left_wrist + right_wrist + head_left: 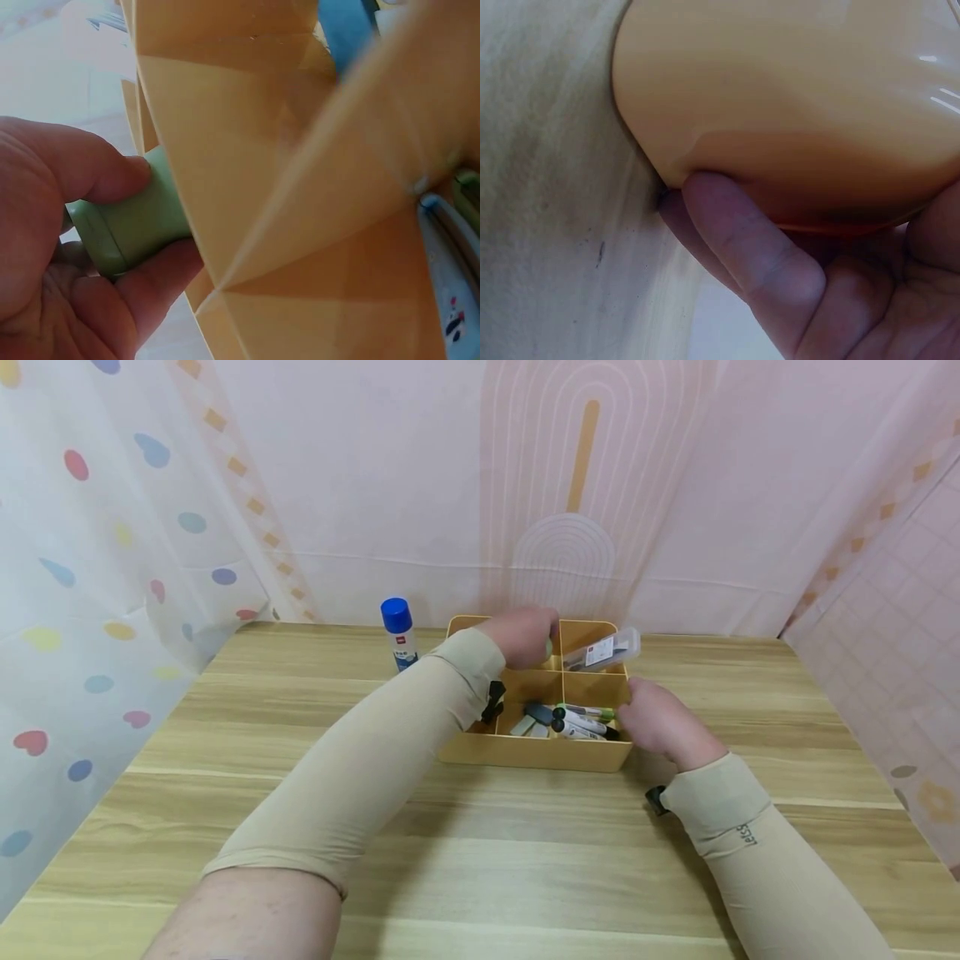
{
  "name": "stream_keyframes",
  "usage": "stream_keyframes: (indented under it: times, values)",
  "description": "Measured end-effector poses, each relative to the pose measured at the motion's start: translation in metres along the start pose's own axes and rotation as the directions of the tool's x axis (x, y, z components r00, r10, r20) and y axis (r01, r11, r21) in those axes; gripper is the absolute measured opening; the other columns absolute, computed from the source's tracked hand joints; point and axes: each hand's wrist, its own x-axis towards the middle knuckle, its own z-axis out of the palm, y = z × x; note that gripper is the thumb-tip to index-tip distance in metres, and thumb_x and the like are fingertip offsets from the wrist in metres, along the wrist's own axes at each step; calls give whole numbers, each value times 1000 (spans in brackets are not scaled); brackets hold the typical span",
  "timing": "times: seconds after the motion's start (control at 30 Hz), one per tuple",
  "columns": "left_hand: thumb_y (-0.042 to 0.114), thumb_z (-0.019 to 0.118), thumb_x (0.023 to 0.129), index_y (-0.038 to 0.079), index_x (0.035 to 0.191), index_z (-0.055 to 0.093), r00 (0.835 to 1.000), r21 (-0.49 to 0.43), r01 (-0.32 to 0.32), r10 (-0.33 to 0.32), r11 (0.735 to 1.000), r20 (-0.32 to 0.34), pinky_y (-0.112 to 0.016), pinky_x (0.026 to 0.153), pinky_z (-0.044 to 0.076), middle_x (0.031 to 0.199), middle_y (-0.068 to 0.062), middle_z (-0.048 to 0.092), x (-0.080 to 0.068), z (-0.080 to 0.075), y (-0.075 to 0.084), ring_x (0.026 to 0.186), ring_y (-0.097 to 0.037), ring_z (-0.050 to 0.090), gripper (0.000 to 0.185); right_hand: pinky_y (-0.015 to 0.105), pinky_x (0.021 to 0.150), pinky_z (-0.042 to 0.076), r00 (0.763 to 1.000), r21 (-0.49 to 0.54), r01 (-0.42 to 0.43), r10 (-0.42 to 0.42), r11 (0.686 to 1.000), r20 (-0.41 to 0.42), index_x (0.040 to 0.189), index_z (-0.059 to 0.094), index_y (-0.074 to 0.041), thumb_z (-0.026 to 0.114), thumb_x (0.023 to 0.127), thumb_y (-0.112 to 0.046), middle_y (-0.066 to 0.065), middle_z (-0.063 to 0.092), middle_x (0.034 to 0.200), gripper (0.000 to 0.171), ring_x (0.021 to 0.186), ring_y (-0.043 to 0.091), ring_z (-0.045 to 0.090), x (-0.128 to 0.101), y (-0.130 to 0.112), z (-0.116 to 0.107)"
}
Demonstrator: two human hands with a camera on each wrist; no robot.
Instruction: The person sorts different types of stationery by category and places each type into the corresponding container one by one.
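Observation:
A yellow tray [536, 752] with four compartments stands mid-table. My left hand [525, 635] reaches over its back-left compartment and grips a pale green, rounded object [127, 225] between thumb and fingers, right beside a tray wall [262, 150]; a sliver of the green object [549, 647] shows past the fingers. My right hand [660, 722] holds the tray's front-right corner, with fingers [757, 255] curled against the rounded outer wall [780, 97]. Several markers [581, 720] lie in the front compartments. A clear plastic case [603, 650] leans in the back-right compartment.
A white bottle with a blue cap [397, 631] stands on the wooden table [262, 710], left of the tray near the back edge. Patterned curtains close in the back and both sides of the table.

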Motion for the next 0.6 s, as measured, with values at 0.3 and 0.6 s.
stream_keyframes:
  times: [0.3, 0.6]
  values:
    - [8, 55, 100, 7, 132, 60, 998, 48, 25, -28, 999, 57, -34, 90, 55, 125, -9, 68, 3, 0, 1, 104, -25, 61, 32, 37, 73, 49, 1000, -2, 3, -3, 1000, -2, 141, 51, 8, 41, 104, -12, 22, 64, 115, 43, 89, 31, 59, 1, 0, 1]
    - [7, 56, 100, 10, 129, 65, 997, 168, 0, -13, 986, 74, -34, 96, 53, 121, -6, 70, 8, -6, 5, 106, -23, 61, 30, 38, 76, 49, 1000, 2, 13, -13, 1000, -3, 141, 51, 8, 41, 104, -10, 22, 65, 117, 43, 92, 32, 60, 0, 0, 0]
